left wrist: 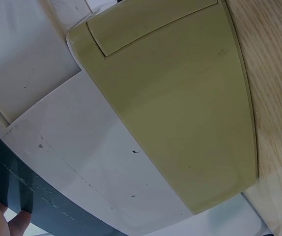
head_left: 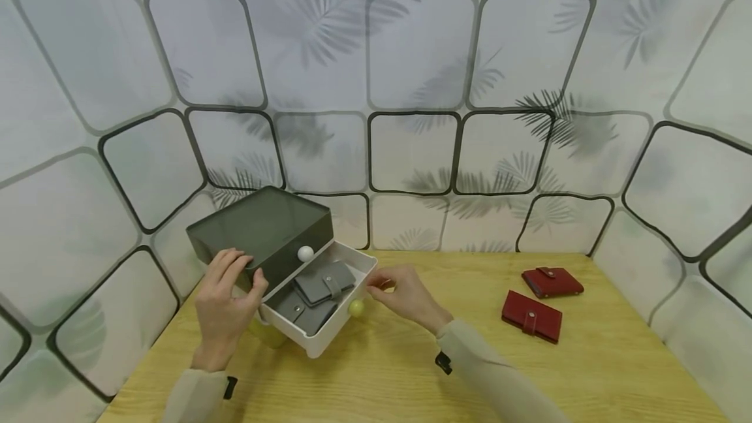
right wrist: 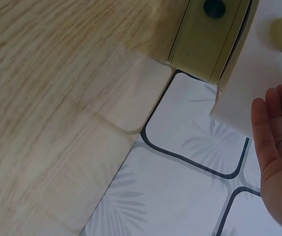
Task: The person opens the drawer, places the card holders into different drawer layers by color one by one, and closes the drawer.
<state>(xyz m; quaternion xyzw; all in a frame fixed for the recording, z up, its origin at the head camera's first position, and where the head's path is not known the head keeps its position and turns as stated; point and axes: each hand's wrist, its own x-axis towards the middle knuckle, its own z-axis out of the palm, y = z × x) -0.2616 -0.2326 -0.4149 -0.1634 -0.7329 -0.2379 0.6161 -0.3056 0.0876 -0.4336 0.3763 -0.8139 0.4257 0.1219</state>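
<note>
A small drawer cabinet [head_left: 264, 220] stands at the left of the table, with a dark green top tier, a white middle drawer [head_left: 329, 335] pulled out and an olive bottom tier [left wrist: 175, 98]. Inside the drawer lie grey wallets [head_left: 323, 282] with snap straps, partly overlapping. My left hand [head_left: 226, 302] grips the dark tier's near corner, fingers over its edge and thumb at the front. At the drawer's right front end is my right hand [head_left: 408, 296]; its fingers look extended beside the white front in the right wrist view. Contact there is unclear. A yellowish knob [head_left: 356, 308] is on that front.
Two red wallets [head_left: 531, 316] with strap closures lie on the right side of the wooden table [head_left: 411, 371]. A white knob [head_left: 305, 254] sits on the dark tier. Patterned cloth walls [head_left: 411, 149] enclose the table at the back and both sides.
</note>
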